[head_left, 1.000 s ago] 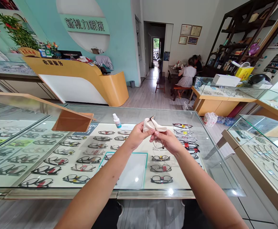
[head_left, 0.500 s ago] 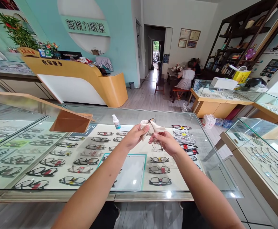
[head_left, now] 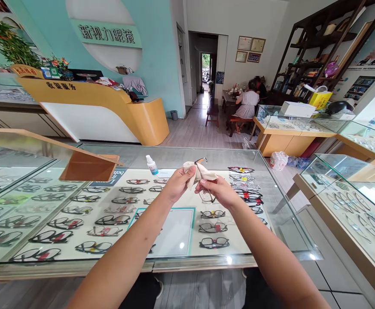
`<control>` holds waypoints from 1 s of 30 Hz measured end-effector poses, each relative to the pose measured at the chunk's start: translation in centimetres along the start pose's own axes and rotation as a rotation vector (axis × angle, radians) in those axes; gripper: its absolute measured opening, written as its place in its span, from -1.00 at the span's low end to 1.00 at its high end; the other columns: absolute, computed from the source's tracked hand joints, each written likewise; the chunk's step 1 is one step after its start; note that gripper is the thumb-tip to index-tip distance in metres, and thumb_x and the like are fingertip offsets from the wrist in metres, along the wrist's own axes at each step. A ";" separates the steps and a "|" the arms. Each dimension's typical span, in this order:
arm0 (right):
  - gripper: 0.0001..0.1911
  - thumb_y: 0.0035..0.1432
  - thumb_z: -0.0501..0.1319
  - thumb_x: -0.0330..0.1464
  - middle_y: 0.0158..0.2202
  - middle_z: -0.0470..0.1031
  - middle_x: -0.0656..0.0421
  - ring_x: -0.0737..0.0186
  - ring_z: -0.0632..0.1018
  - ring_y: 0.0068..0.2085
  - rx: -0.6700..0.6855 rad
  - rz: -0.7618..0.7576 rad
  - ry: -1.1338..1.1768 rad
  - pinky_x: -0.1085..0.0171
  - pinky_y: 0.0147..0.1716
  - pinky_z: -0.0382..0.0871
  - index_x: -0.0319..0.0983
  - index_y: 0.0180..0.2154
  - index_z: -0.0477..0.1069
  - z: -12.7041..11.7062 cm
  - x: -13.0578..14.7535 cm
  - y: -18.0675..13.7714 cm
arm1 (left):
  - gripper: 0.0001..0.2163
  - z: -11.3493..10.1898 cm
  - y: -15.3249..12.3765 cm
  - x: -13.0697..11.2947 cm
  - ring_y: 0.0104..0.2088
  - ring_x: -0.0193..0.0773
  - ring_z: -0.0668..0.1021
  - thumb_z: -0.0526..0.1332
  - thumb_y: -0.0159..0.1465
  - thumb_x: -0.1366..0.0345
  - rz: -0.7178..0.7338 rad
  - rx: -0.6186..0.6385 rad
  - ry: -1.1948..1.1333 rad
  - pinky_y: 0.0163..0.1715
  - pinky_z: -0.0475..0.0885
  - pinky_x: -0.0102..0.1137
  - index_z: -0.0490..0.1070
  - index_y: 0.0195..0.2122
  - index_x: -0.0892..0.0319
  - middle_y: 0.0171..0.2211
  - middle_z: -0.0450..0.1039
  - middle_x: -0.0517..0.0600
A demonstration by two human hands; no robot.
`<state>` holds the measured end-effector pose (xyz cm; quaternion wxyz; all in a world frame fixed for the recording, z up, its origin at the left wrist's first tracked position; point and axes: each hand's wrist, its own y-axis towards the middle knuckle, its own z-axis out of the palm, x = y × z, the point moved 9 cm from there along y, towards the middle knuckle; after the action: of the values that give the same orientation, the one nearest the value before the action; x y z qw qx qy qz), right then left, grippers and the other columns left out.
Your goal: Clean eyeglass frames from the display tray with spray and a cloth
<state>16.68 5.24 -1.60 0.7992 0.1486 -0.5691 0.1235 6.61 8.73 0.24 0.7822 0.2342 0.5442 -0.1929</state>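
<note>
Above the glass display case (head_left: 251, 253), my left hand (head_left: 178, 183) is closed on a cream cleaning cloth (head_left: 197, 172), which is folded around part of a pair of glasses (head_left: 207, 197). One dark temple sticks out over the top of the cloth. My right hand (head_left: 218, 189) pinches the glasses at the frame, and a lens hangs below its fingers. The cloth's right end touches the right fingers. Part of the frame is hidden by cloth and fingers. A small white spray bottle (head_left: 151, 165) stands upright on the case, to the left beyond my hands.
Rows of eyeglasses (head_left: 113, 219) lie under the glass, beside a white teal-edged sheet (head_left: 174, 231). A wooden-framed mirror or stand (head_left: 87, 165) is at left. Further display cases (head_left: 351, 206) line the right. Behind are a yellow counter (head_left: 151, 124) and a seated person (head_left: 248, 101).
My right hand has come in closer to the cloth, and the temple on top now points more to the right. The whole view has shifted slightly.
</note>
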 end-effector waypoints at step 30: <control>-0.61 0.11 0.52 -0.05 -0.33 0.66 0.11 0.15 0.64 -0.27 -0.036 0.028 0.101 0.22 -0.22 0.34 -0.21 -0.34 0.54 0.4 0.9 -0.4 | -0.66 0.5 -0.5 -1.2 -0.42 -0.25 0.57 0.49 0.31 0.06 -0.011 0.101 -0.024 -0.33 0.51 -0.34 0.55 -0.13 0.23 -0.41 0.58 0.02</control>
<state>16.78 4.77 -0.62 0.8277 0.1199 -0.5321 0.1317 6.34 8.10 1.44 0.7748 0.2680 0.5256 -0.2272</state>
